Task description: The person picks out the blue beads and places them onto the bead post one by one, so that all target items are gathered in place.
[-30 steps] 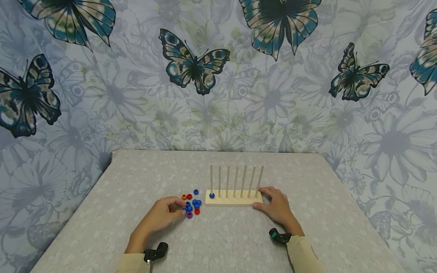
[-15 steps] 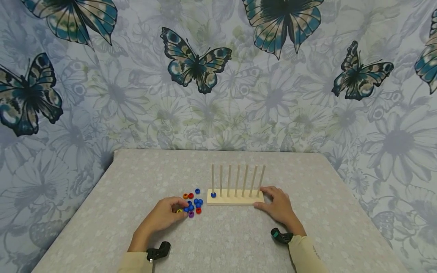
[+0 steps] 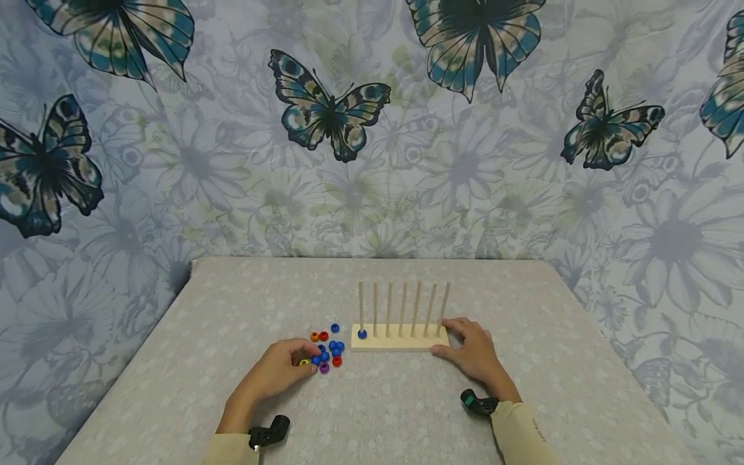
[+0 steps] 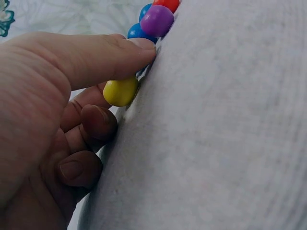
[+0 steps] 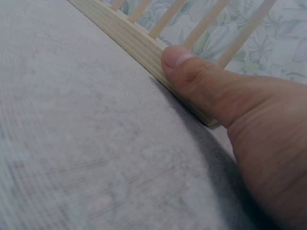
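Observation:
My left hand (image 3: 278, 367) is at the near left of a cluster of beads, thumb and index finger on either side of a blue bead (image 3: 316, 360), pinching it. In the left wrist view the thumb hides most of that bead, and a yellow bead (image 4: 121, 92) lies just below the thumb, beside the curled fingers. A purple bead (image 4: 157, 21) is just beyond the thumb tip. My right hand (image 3: 472, 349) grips the right end of a wooden peg stand (image 3: 401, 345), thumb along its front edge. A blue bead (image 3: 362, 334) sits at the foot of the leftmost peg.
Other loose beads lie left of the stand: a red bead (image 3: 337, 361), another red bead (image 3: 323, 336), an orange bead (image 3: 314, 336) and several blue ones. A pale patterned cloth covers the table (image 3: 395, 413). A butterfly-print backdrop (image 3: 465, 181) hangs behind.
My left thumb and index finger have shifted slightly, and the yellow bead, hidden a second ago, now shows under the left hand. The right hand stays on the stand.

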Demonstrator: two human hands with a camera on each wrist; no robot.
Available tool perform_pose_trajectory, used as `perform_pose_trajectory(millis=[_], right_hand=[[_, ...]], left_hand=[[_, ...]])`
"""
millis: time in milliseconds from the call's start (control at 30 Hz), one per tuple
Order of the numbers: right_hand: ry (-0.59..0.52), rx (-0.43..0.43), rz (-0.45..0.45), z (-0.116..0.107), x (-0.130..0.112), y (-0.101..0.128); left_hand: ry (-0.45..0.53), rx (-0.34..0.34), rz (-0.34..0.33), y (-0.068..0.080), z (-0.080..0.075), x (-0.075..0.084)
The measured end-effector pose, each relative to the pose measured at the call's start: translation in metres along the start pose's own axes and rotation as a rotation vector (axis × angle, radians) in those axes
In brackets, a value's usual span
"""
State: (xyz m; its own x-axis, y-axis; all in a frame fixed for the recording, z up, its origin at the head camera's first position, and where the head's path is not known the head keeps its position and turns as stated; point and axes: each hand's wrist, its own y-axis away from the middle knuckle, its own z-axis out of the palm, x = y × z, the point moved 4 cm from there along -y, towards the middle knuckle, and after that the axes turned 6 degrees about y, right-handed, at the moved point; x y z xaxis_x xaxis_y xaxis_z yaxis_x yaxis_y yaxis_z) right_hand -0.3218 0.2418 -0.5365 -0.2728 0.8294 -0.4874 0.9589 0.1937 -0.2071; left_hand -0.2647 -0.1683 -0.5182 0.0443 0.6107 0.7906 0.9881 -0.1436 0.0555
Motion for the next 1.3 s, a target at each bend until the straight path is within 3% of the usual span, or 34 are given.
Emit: perform_pose_trajectory(millis=[400, 1300], right_hand=[[0.020, -0.002, -0.004, 0.0009, -0.0004, 0.0024], [0.027, 0.007, -0.001, 0.0001, -0.0053, 0.0019]], left_hand=[[0.026, -0.026, 0.011, 0.0007, 0.0028, -0.0065], [0.055, 0.003, 0.032, 0.0014, -0.0033, -0.0054]])
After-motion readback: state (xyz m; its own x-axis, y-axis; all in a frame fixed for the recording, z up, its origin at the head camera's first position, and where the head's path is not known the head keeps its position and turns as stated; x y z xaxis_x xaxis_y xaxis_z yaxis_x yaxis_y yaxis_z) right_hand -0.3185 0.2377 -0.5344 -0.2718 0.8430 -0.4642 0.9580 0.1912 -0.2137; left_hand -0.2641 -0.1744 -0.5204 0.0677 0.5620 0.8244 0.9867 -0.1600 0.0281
